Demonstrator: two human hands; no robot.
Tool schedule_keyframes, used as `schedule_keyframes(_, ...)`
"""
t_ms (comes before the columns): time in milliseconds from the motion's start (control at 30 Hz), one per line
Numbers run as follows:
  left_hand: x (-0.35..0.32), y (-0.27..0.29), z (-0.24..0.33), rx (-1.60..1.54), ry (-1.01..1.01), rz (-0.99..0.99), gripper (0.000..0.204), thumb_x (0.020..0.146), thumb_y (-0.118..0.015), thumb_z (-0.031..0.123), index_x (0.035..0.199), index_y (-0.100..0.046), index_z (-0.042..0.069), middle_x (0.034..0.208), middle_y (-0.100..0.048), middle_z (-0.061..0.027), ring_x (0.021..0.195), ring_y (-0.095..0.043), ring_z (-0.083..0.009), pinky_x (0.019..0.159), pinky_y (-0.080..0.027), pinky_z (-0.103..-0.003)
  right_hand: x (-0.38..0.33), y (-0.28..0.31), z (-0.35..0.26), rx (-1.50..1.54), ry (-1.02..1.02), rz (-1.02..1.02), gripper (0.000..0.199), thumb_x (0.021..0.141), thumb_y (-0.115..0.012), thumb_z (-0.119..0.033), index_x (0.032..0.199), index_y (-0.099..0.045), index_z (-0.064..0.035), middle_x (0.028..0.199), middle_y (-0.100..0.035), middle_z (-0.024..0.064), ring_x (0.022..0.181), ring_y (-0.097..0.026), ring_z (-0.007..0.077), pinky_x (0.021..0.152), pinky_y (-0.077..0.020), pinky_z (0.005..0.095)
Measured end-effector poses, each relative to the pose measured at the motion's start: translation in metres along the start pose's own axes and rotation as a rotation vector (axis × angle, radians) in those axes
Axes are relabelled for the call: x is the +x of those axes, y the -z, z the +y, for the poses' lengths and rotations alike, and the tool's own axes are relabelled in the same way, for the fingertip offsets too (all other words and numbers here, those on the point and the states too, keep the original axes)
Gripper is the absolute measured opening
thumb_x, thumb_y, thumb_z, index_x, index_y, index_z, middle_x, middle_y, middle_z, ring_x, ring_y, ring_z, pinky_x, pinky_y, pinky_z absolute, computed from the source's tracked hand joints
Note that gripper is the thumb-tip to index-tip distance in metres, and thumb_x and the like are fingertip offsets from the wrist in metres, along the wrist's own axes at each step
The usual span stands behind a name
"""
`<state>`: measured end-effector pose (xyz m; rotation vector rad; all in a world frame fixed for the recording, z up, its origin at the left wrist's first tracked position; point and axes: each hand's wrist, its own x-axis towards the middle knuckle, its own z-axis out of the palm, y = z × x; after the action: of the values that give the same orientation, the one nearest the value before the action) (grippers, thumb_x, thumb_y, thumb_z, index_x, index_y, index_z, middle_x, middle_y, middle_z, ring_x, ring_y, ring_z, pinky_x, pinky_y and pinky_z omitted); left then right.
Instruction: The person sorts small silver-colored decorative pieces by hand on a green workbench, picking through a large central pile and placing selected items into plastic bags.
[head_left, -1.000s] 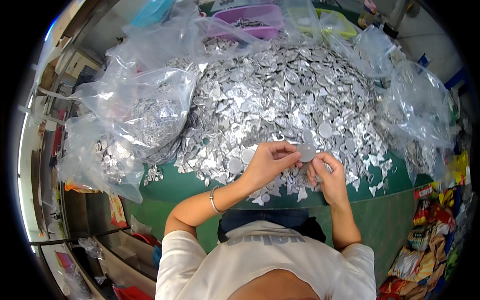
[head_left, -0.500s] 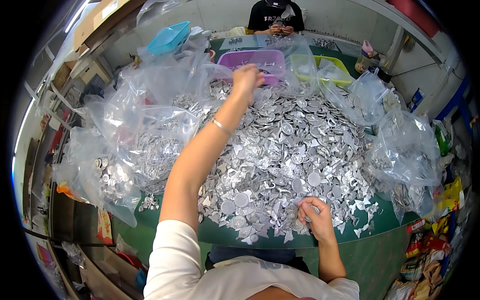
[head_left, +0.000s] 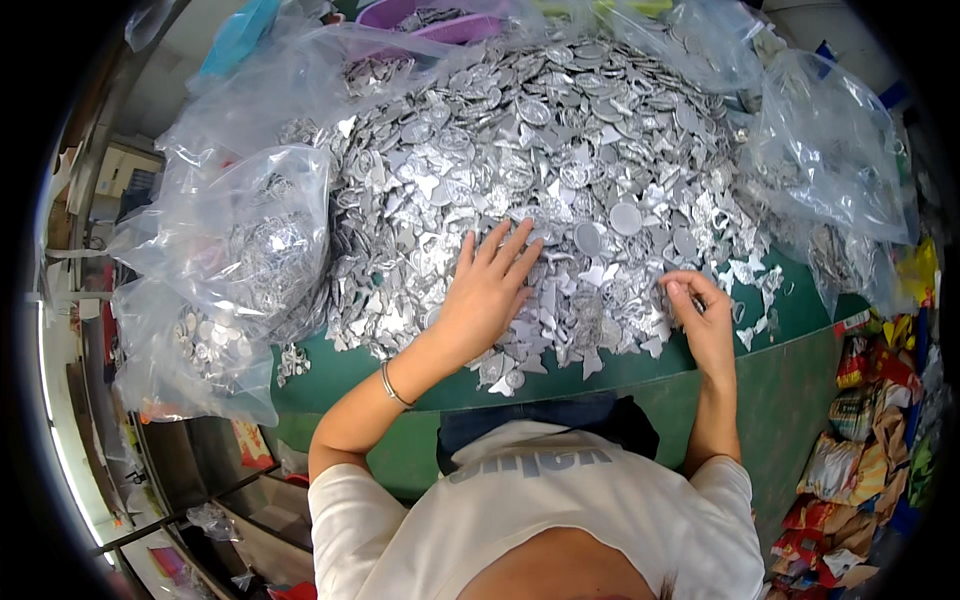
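Observation:
A broad heap of flat silver-coloured metal pieces (head_left: 570, 170), with discs, ovals, stars and other shapes, covers the middle of the green table. My left hand (head_left: 478, 298) lies on the near part of this heap, palm down, fingers spread, gripping nothing that shows. A bangle circles that wrist. To its right, at the near right edge of the heap, my right hand (head_left: 708, 322) has its fingers curled and the thumb pressed in towards the index finger. Whatever sits between those fingertips is too small and hidden to make out.
Clear plastic bags (head_left: 270, 250) of metal pieces stand on the left, and another bag (head_left: 830, 150) on the right. At the far side are a purple basket (head_left: 460, 30) and a blue tray (head_left: 240, 38). Coloured packets (head_left: 845, 465) pile up beyond the table's right side.
My left hand has come back from the purple basket to the near part of the heap, its fingers now spread. The view has tilted down, so the person across the table is out of sight.

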<state>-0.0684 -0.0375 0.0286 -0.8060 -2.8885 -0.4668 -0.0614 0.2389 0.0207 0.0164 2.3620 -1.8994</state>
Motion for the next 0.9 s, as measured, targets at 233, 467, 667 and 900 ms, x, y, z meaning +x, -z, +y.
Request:
schedule_keyframes(233, -0.035, -0.010, 0.004, 0.047, -0.030, -0.022, 0.050, 0.066, -0.055, -0.007, 0.116, -0.051, -0.004, 0.135, -0.039, -0.0163, 0.129, -0.033, -0.0357, 0.100, -0.034, -0.049, -0.004, -0.002, -0.003, -0.302, 0.206, -0.066, 0.014, 0.080, -0.060, -0.002, 0.094, -0.062, -0.0006, 0.067, -0.048, 0.0034, 0.059, -0.045, 0.0130, 0.055, -0.0369, 0.0252)
schedule_keyframes(467, -0.076, -0.019, 0.014, -0.026, 0.065, -0.067, 0.051, 0.071, -0.050, -0.007, 0.122, -0.047, -0.004, 0.136, -0.036, -0.0174, 0.129, -0.030, -0.0361, 0.103, -0.030, -0.049, 0.000, -0.006, -0.006, -0.506, 0.232, 0.026, 0.017, 0.078, -0.062, -0.003, 0.095, -0.061, -0.0009, 0.079, -0.056, 0.0108, 0.068, -0.055, 0.0259, 0.060, -0.0429, 0.0339)
schedule_keyframes(667, -0.083, -0.017, 0.021, -0.261, 0.117, 0.091, 0.037, 0.076, -0.053, -0.008, 0.112, -0.055, 0.001, 0.132, -0.041, -0.0189, 0.126, -0.034, -0.0410, 0.102, -0.029, -0.049, 0.020, 0.022, 0.010, -0.730, 0.300, 0.318, 0.022, 0.077, -0.065, -0.009, 0.097, -0.062, -0.0024, 0.094, -0.059, 0.0092, 0.074, -0.058, 0.0301, 0.065, -0.0450, 0.0366)
schedule_keyframes(900, -0.066, -0.014, 0.039, -0.334, 0.129, 0.199, 0.035, 0.072, -0.057, -0.009, 0.104, -0.060, 0.004, 0.131, -0.040, -0.0186, 0.129, -0.028, -0.0427, 0.103, -0.026, -0.048, 0.054, 0.029, 0.032, -0.837, 0.454, 0.420, 0.016, 0.085, -0.060, -0.018, 0.089, -0.061, -0.0034, 0.081, -0.062, 0.0095, 0.066, -0.061, 0.0273, 0.056, -0.0459, 0.0364)
